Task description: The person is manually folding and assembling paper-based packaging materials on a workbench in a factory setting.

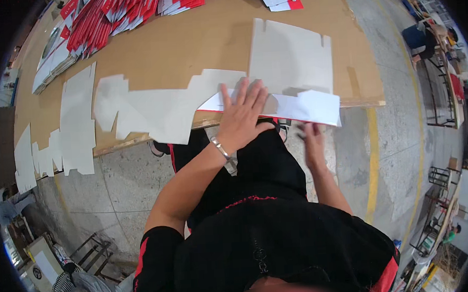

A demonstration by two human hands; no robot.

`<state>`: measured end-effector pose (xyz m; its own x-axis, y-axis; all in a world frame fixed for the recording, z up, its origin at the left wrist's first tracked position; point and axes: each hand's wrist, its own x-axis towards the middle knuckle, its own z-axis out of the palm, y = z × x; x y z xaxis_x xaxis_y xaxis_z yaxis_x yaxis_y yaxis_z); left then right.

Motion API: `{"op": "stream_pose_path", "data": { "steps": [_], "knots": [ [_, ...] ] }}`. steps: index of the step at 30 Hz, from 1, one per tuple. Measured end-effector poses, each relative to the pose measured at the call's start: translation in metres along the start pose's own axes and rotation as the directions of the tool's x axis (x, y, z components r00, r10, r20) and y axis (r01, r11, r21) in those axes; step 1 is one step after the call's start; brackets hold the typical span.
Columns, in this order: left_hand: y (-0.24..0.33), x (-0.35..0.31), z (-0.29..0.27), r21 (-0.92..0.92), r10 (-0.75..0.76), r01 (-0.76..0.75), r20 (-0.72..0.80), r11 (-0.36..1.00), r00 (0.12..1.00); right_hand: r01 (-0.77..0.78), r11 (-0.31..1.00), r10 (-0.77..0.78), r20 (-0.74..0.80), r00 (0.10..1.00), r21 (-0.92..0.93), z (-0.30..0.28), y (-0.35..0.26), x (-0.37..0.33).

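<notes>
My left hand (241, 113) lies flat with its fingers spread, pressing on a long white folded cardboard piece (317, 107) with a red lower edge, at the table's near edge. My right hand (313, 144) is just below that piece's right part, its fingertips by the red edge. Those fingers are partly blurred, so I cannot tell whether they grip it. Beyond the folded piece lies a large pale cardboard sheet (292, 57) with notched edges. To the left, a flat cut cardboard blank (159, 110) with tabs reaches toward my left hand.
More pale blanks (77, 118) lie along the left edge of the brown table (185, 52), overhanging it. Piles of red and white folded cardboard (124, 13) cover the far side. A stack of white sheets (55, 63) sits at the far left. Workbenches (438, 74) and other people are farther off.
</notes>
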<state>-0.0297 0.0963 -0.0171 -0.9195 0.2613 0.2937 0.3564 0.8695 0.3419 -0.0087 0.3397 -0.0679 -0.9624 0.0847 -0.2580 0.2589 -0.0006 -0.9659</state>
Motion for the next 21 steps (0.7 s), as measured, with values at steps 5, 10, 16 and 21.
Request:
{"op": "stream_pose_path", "data": {
  "steps": [5,10,16,21],
  "knots": [
    [0.03,0.007,0.014,0.08,0.161,-0.181,0.205,0.98,0.965,-0.184,0.909,0.116,0.196,0.974,0.375,0.054,-0.006,-0.012],
    [0.023,0.006,0.02,0.099,0.19,-0.203,0.124,0.974,0.974,0.261,0.965,-0.254,0.179,0.95,-0.016,0.068,-0.033,-0.029],
    [0.025,0.008,0.036,0.142,0.24,-0.25,0.086,0.958,0.967,-0.061,0.973,0.058,0.02,0.998,0.225,0.059,-0.004,-0.005],
    [0.025,0.005,0.032,0.174,0.222,-0.232,0.077,0.957,0.972,0.092,0.995,-0.098,-0.177,0.979,-0.043,0.037,-0.008,0.025]
  ]
}}
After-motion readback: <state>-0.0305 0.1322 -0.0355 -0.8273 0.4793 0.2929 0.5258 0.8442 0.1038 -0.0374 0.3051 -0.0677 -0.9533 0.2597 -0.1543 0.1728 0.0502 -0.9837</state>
